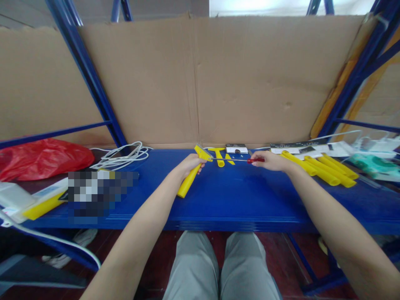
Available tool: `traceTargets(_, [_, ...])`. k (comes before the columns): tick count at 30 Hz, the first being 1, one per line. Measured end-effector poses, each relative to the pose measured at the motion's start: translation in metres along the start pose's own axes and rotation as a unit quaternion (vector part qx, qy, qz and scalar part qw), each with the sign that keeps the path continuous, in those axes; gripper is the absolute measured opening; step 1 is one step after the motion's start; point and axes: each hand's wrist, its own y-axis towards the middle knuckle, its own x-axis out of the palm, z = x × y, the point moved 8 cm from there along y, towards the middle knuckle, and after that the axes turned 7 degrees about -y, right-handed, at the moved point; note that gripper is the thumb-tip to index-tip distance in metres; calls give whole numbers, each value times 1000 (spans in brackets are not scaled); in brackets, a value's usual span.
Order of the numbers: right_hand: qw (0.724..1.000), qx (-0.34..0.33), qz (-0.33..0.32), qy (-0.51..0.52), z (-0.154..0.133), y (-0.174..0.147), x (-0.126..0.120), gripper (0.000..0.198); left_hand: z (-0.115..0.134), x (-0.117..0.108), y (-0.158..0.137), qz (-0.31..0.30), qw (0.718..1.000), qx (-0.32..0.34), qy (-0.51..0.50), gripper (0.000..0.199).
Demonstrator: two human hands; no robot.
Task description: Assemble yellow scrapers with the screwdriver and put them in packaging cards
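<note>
My left hand (pixel 188 163) is wrapped round a yellow scraper (pixel 188 183), whose tube-shaped handle slants down toward the front of the blue bench. Its flat head points up and away, above my fingers. In my right hand (pixel 272 161) is a screwdriver (pixel 251 161) with a red handle. The thin metal shaft runs left, nearly level, and its tip meets the scraper's head. Just behind the shaft lie another yellow scraper (pixel 220 159) and a small yellow piece (pixel 230 159). Whether a screw sits at the tip is too small to tell.
Several yellow tube handles (pixel 326 173) lie at the right, near black-and-white packaging (pixel 300 146). A small white box (pixel 236 148) stands by the cardboard wall (pixel 250 83). White cable (pixel 133 156) and a red plastic bag (pixel 46 156) are at the left. Blue posts (pixel 90 79) flank the bench (pixel 243 200).
</note>
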Motion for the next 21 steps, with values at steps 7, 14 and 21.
traceTargets(7, [1000,-5,-6,-5,-3,1,4,25,2,0,-2,15,1000,1,3,16])
traceTargets(14, [997,-35,31,-60,-20,1,-2,22,-1,-6,0,44,999,8,14,17])
traceTargets(21, [984,-21,80,-159,-42,-3,-7,13,3,-11,-3,83,996,12,42,20])
